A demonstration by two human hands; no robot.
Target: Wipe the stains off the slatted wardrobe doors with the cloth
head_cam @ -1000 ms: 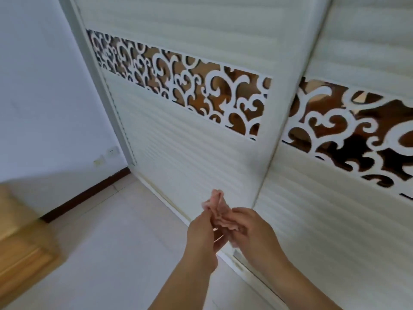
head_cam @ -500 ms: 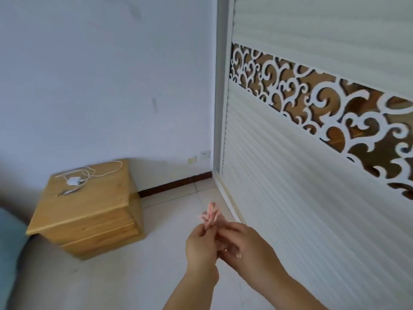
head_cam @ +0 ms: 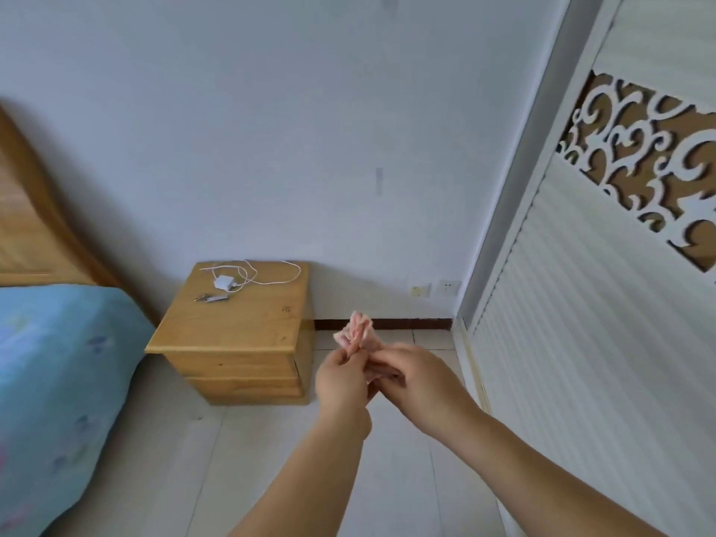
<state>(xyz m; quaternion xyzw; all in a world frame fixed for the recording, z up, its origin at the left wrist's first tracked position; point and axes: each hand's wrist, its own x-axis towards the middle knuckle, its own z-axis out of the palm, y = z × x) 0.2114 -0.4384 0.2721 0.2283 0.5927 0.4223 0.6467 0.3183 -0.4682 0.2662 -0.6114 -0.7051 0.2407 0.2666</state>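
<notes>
Above the tiled floor [head_cam: 271, 439], we hold a bunched pink cloth [head_cam: 358, 330] between both hands, left hand [head_cam: 341, 381] and right hand [head_cam: 416, 377], fingers pinching it. Well to our right stands the slatted wardrobe door [head_cam: 581, 343], untouched. A wooden nightstand [head_cam: 236, 335] sits left.

Both bare forearms are reaching forward from the bottom edge and meeting near the middle. The left hand [head_cam: 341, 375] is showing its back to the camera, with the fingers curling and pinching the pink cloth [head_cam: 357, 331] from the left. The right hand [head_cam: 416, 375] is coming in from the right, its fingers bending around the lower part of the cloth.
</notes>
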